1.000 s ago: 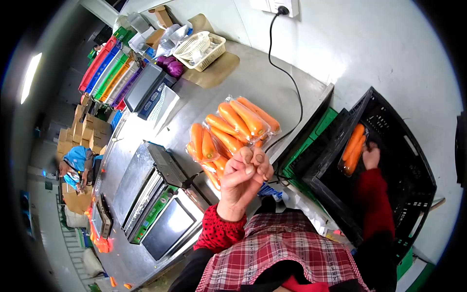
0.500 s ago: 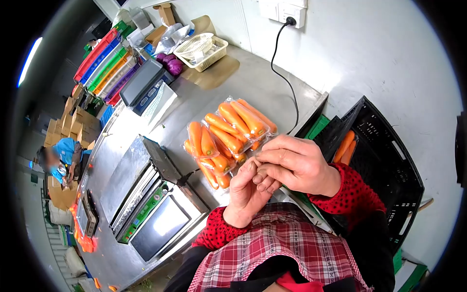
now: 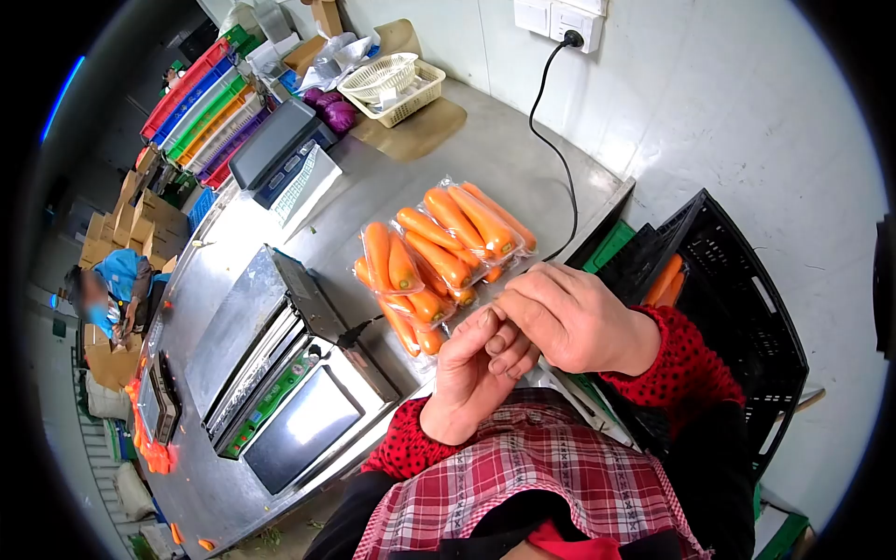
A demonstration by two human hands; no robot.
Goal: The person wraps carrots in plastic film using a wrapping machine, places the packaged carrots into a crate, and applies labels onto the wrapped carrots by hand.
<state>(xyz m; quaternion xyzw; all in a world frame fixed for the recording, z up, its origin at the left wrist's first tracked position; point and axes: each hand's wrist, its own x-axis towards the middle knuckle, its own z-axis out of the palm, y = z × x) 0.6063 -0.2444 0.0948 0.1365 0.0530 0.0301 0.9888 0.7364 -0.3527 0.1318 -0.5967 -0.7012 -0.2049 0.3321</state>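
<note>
Steel surface (image 3: 509, 154) bears a heap of bagged carrots (image 3: 439, 261) beside a screened machine (image 3: 308, 429)

Pale wall (image 3: 719, 103) rises at the far right, where a black cord (image 3: 566, 168) runs from a socket (image 3: 574, 23) down past the far right part of the surface. At the near edge, the left hand (image 3: 478, 369) is palm up with its fingers curled, and the right hand (image 3: 583, 322) reaches across from the right, its fingers narrowed to a pinch. Their fingertips meet; whether anything thin is held between them, I cannot tell. The bagged carrots lie in clear plastic just beyond the two hands and slightly left, some bags overlapping others.

On the right, beyond the surface's edge, a black crate (image 3: 747, 322) stands tilted in view, with more carrots (image 3: 665, 280) inside, partly hidden by its wall. Left of the heap is the machine, its screen facing the near side. Farther off sit a grey device with a keypad (image 3: 280, 154), some purple objects (image 3: 336, 112) and a cream basket (image 3: 411, 105). At the far left are stacked coloured trays (image 3: 205, 112), cardboard boxes (image 3: 154, 219) and another person (image 3: 121, 280) in blue. Orange netting (image 3: 152, 455) lies along the surface's left edge.
</note>
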